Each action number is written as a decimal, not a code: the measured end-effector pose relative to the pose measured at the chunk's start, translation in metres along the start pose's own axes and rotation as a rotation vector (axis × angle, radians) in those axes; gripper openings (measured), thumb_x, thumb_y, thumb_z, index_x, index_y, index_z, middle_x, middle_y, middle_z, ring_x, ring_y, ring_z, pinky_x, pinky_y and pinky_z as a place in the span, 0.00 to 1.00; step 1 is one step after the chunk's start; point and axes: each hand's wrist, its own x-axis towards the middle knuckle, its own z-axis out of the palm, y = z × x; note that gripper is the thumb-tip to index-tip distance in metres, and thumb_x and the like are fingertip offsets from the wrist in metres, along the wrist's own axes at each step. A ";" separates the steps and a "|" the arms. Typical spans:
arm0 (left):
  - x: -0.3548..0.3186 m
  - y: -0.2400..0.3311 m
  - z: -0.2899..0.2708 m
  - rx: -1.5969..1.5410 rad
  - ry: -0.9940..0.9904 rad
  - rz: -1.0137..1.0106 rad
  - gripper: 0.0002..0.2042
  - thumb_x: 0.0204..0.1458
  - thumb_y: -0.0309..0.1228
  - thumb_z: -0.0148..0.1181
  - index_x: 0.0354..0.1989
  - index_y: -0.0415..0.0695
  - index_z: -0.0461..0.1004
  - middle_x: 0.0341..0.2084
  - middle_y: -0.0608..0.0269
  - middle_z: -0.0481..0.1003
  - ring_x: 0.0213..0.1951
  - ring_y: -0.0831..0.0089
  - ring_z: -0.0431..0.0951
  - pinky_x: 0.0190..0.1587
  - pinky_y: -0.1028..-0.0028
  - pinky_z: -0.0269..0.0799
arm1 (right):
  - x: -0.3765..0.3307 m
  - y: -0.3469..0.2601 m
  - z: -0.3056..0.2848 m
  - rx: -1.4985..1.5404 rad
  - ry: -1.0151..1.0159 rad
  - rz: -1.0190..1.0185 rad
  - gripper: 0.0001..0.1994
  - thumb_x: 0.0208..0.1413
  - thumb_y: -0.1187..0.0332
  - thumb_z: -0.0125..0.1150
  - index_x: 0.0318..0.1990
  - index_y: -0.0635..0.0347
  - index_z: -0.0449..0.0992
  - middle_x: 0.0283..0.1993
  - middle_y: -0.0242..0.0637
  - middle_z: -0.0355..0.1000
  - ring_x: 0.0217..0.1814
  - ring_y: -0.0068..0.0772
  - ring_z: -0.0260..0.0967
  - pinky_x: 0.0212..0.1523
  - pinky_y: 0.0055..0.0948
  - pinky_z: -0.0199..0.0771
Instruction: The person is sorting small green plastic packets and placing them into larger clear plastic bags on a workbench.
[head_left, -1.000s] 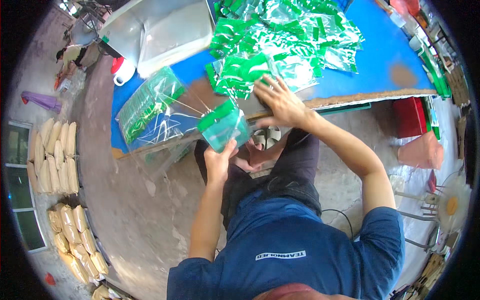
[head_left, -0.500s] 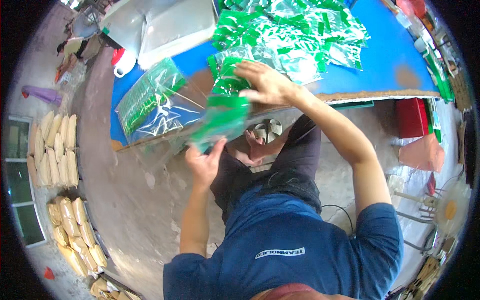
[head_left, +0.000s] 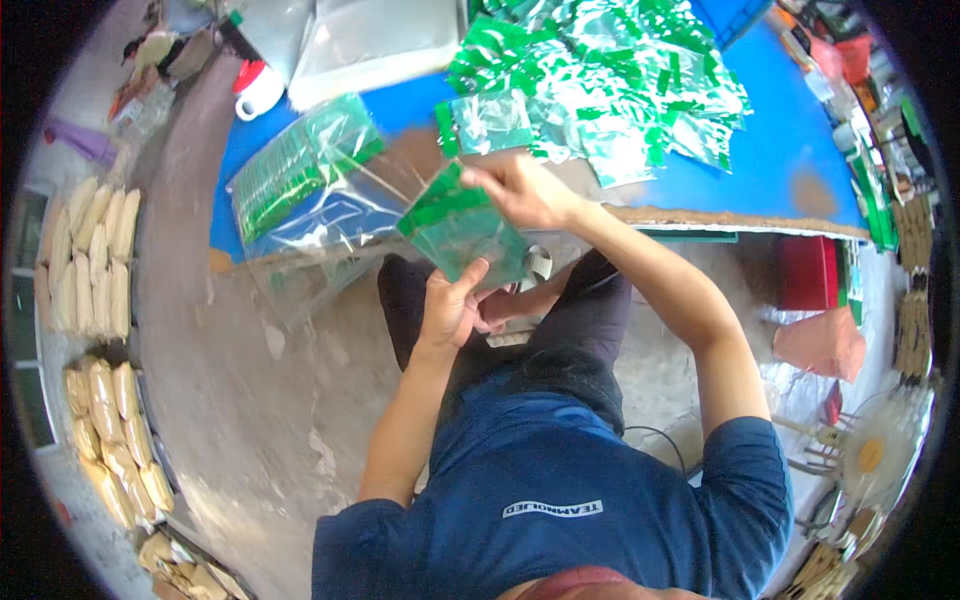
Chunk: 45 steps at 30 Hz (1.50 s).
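Note:
Between my two hands, just over the table's near edge, is a flat stack of clear-and-green plastic packets (head_left: 468,228). My left hand (head_left: 452,308) grips its lower end with the thumb on top. Fingers of my right hand (head_left: 525,192) are closed on the upper right edge of the stack. To the left, a large clear plastic bag (head_left: 345,222) lies partly over the table edge, with rows of green packets (head_left: 290,185) inside. Beyond my right hand spreads a heap of loose, shiny green-and-clear packets (head_left: 610,85).
The blue table (head_left: 770,150) has a worn brown front edge. At its far left stand a metal tray (head_left: 385,50) and a white jug with a red top (head_left: 260,90). A red box (head_left: 806,272) and a fan (head_left: 872,452) are at right; filled sacks (head_left: 98,260) are stacked left.
My left hand has moved right, bringing its packets against those at my right hand. The packets now form one stack held by both hands, nearer to me.

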 end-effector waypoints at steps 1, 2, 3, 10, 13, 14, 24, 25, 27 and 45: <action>0.009 -0.003 0.005 -0.020 -0.037 0.031 0.15 0.58 0.25 0.60 0.54 0.42 0.71 0.50 0.59 0.76 0.52 0.65 0.77 0.57 0.64 0.75 | 0.016 0.032 -0.010 -0.172 0.256 -0.253 0.18 0.67 0.59 0.50 0.52 0.64 0.75 0.50 0.49 0.75 0.52 0.45 0.72 0.55 0.36 0.69; 0.016 -0.008 0.010 -0.008 -0.076 0.002 0.15 0.58 0.25 0.60 0.54 0.42 0.71 0.50 0.59 0.76 0.52 0.65 0.77 0.57 0.64 0.75 | 0.029 0.072 -0.023 -0.355 0.507 -0.492 0.19 0.67 0.58 0.48 0.53 0.63 0.74 0.54 0.50 0.74 0.58 0.48 0.70 0.60 0.40 0.67; 0.018 -0.010 0.006 -0.081 -0.025 0.018 0.15 0.59 0.25 0.60 0.54 0.43 0.71 0.50 0.60 0.76 0.52 0.66 0.77 0.56 0.64 0.75 | 0.033 0.084 -0.030 -0.666 0.559 -0.460 0.19 0.66 0.58 0.47 0.56 0.61 0.73 0.61 0.49 0.68 0.68 0.53 0.59 0.68 0.51 0.57; 0.009 -0.012 0.005 -0.136 0.093 -0.050 0.17 0.61 0.29 0.58 0.58 0.43 0.68 0.55 0.62 0.73 0.55 0.67 0.75 0.56 0.62 0.76 | -0.046 0.067 0.025 -0.395 0.200 -0.553 0.17 0.48 0.70 0.60 0.48 0.61 0.75 0.43 0.46 0.68 0.49 0.51 0.67 0.54 0.47 0.67; 0.005 -0.008 0.011 -0.025 0.097 -0.077 0.20 0.60 0.30 0.59 0.60 0.42 0.66 0.56 0.58 0.72 0.56 0.64 0.74 0.58 0.58 0.75 | -0.064 0.080 -0.004 -0.441 0.578 -0.247 0.18 0.54 0.65 0.60 0.50 0.64 0.73 0.48 0.50 0.68 0.51 0.55 0.66 0.53 0.47 0.68; 0.008 -0.011 0.007 -0.014 0.089 -0.085 0.20 0.60 0.30 0.59 0.60 0.42 0.66 0.56 0.58 0.72 0.56 0.64 0.74 0.58 0.58 0.75 | -0.066 0.081 -0.014 -0.503 0.831 -0.116 0.21 0.56 0.61 0.61 0.52 0.65 0.71 0.52 0.52 0.67 0.54 0.56 0.65 0.55 0.48 0.66; 0.009 -0.018 0.022 -0.160 -0.237 -0.161 0.19 0.59 0.30 0.59 0.58 0.41 0.67 0.53 0.60 0.74 0.54 0.64 0.76 0.57 0.62 0.74 | -0.104 0.081 0.033 -0.428 0.477 -0.307 0.21 0.56 0.65 0.59 0.58 0.59 0.71 0.55 0.48 0.67 0.60 0.52 0.63 0.59 0.47 0.64; 0.015 -0.024 0.022 -0.132 -0.143 -0.141 0.19 0.59 0.29 0.59 0.58 0.41 0.68 0.53 0.60 0.74 0.53 0.65 0.76 0.56 0.63 0.75 | -0.099 0.080 0.029 -0.369 0.403 -0.386 0.21 0.57 0.66 0.58 0.57 0.62 0.71 0.53 0.47 0.69 0.56 0.50 0.66 0.57 0.44 0.66; 0.018 -0.026 0.023 -0.070 0.028 -0.072 0.17 0.59 0.28 0.59 0.56 0.42 0.69 0.51 0.60 0.75 0.52 0.66 0.76 0.54 0.62 0.77 | -0.083 0.076 0.010 -0.386 0.532 -0.201 0.21 0.58 0.65 0.58 0.58 0.63 0.70 0.55 0.48 0.69 0.57 0.51 0.65 0.57 0.44 0.66; 0.000 -0.013 -0.008 0.000 -0.045 -0.050 0.21 0.58 0.23 0.57 0.61 0.41 0.65 0.55 0.58 0.72 0.58 0.63 0.72 0.64 0.59 0.66 | -0.037 0.130 -0.027 -0.821 0.632 -0.258 0.22 0.62 0.51 0.51 0.53 0.57 0.74 0.59 0.49 0.66 0.68 0.53 0.55 0.70 0.53 0.47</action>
